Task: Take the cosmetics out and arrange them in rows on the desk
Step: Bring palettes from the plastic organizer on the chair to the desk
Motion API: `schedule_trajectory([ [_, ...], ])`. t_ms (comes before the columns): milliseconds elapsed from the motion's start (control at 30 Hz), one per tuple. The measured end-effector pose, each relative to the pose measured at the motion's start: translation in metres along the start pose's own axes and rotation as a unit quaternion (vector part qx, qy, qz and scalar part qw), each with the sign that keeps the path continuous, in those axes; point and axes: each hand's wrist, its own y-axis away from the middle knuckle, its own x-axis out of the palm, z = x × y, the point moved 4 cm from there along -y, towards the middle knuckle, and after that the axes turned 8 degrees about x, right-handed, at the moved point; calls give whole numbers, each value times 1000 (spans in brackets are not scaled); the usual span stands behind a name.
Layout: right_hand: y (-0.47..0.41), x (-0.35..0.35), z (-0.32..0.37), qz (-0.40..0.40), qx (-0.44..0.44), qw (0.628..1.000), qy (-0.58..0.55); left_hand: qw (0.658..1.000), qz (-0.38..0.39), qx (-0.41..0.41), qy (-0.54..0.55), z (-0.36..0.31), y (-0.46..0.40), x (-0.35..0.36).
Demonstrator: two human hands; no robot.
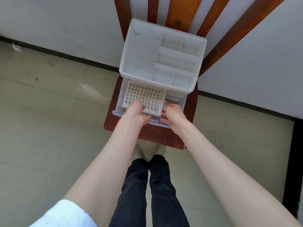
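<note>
Reaching into the pulled-out drawer (119, 102) marks the step in hand: lifting out the false-lash card (144, 97), judged as an early extraction with nothing yet set on any desk. The next move calls for raising the card flat past the drawer's near lip and carrying it away; no desk is in view.

Left hand (136, 114): fingers curled down over the card's near left edge, thumb toward the centre, apparently gripping the card. Right hand (172, 115): fingers bent at the card's near right corner, touching it; whether they pinch the card or something beside it cannot be told, as the fingertips are hidden.

The card lies inside the drawer, printed side up, its far part under the organiser (164, 54). A small item sits right of the card, too indistinct to name. The organiser's top compartments show nothing inside. The unit rests on a wooden chair (157, 136) against the far wall.
</note>
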Motion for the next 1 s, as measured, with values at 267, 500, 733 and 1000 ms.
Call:
schedule_trajectory([
  [267,3,-9,4,1,-38,999,-8,999,21,9,-48,-4,-5,8],
  [500,12,-19,18,-87,-172,958,215,992,21,70,-102,-14,-6,7],
  [733,-8,-4,13,-110,-252,818,506,982,15,107,-152,-21,18,-19],
  [1000,-8,3,11,-183,-272,735,593,962,27,211,-171,-37,49,-70],
])
